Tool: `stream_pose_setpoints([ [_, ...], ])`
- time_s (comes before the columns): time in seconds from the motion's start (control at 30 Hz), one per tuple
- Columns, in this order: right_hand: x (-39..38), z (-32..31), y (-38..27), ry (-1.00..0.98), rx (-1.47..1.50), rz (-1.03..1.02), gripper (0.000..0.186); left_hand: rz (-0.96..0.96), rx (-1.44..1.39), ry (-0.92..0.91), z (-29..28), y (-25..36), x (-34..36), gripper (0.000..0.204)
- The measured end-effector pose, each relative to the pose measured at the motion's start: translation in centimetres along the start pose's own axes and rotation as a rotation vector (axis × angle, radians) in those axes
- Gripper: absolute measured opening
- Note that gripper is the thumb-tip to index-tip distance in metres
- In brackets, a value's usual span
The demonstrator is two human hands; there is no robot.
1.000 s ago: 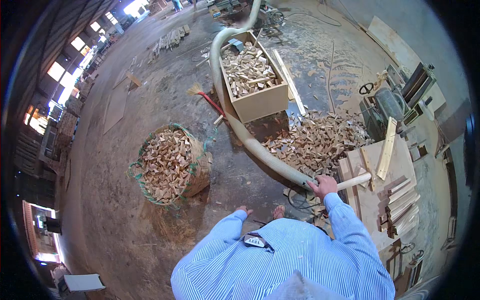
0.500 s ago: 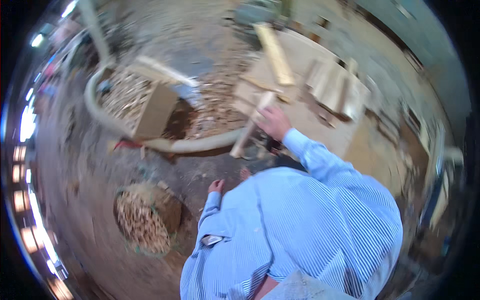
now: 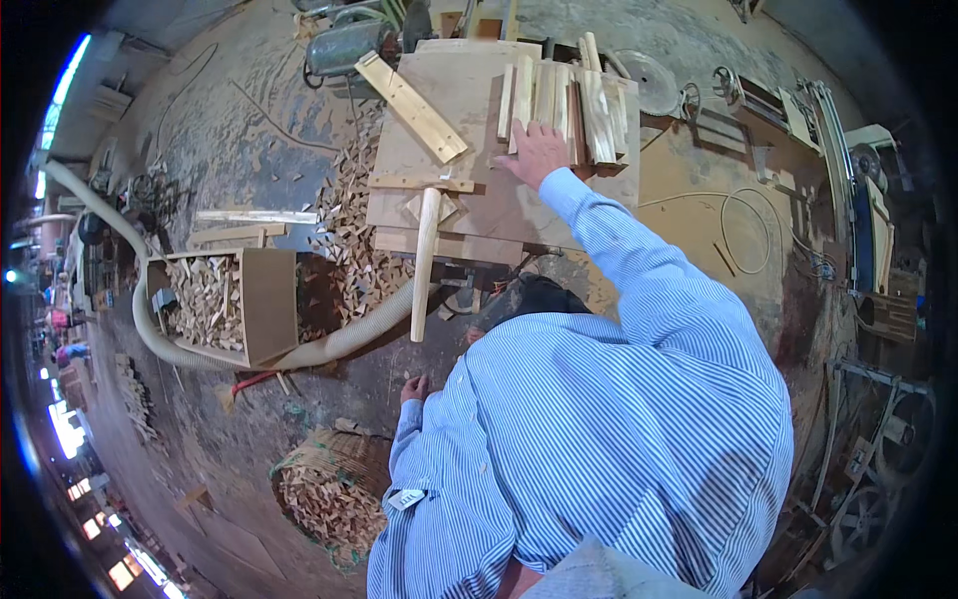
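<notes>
A tan worktable [image 3: 469,85] stands ahead of the person. A pale ribbed hose [image 3: 344,344] curves over the floor toward it, passing just beside an open wooden box [image 3: 269,304] of offcuts. A woven basket [image 3: 359,454], filled with similar pieces, sits near the person's left side. On the table, wooden strips [image 3: 547,90] lie side by side, right of a drilled plank [image 3: 411,108]. A round rod [image 3: 425,265] juts past the near edge. The right hand [image 3: 539,155], fingers spread, is at the strips' near ends; the left hand [image 3: 414,388] hangs low, its grip unclear
</notes>
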State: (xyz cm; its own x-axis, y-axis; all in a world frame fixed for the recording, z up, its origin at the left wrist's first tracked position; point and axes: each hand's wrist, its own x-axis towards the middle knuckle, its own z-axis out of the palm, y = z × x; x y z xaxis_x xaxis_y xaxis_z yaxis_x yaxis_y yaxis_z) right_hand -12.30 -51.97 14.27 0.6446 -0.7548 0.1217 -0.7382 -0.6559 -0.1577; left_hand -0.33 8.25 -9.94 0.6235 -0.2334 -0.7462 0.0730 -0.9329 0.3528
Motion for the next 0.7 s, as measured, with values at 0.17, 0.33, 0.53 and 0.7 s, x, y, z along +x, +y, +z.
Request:
stream_pose_setpoints([
  [0.17,2.4,1.4,-0.4,-0.054,-0.023,0.126,0.066,0.211,-0.256,0.075,-1.3,4.4,0.3,0.046],
  [0.33,2.0,2.9,0.8,0.111,0.367,0.381,0.055,0.111,-0.598,0.059,-1.1,5.3,-0.7,0.039],
  [0.53,-2.1,2.7,1.7,0.257,1.011,0.521,0.052,0.265,-0.86,0.222,-4.5,6.5,-3.2,0.027],
  [0.7,-5.2,0.4,-0.1,-0.095,1.7,0.395,0.044,0.364,-0.698,0.452,-8.7,12.4,-4.0,0.031],
])
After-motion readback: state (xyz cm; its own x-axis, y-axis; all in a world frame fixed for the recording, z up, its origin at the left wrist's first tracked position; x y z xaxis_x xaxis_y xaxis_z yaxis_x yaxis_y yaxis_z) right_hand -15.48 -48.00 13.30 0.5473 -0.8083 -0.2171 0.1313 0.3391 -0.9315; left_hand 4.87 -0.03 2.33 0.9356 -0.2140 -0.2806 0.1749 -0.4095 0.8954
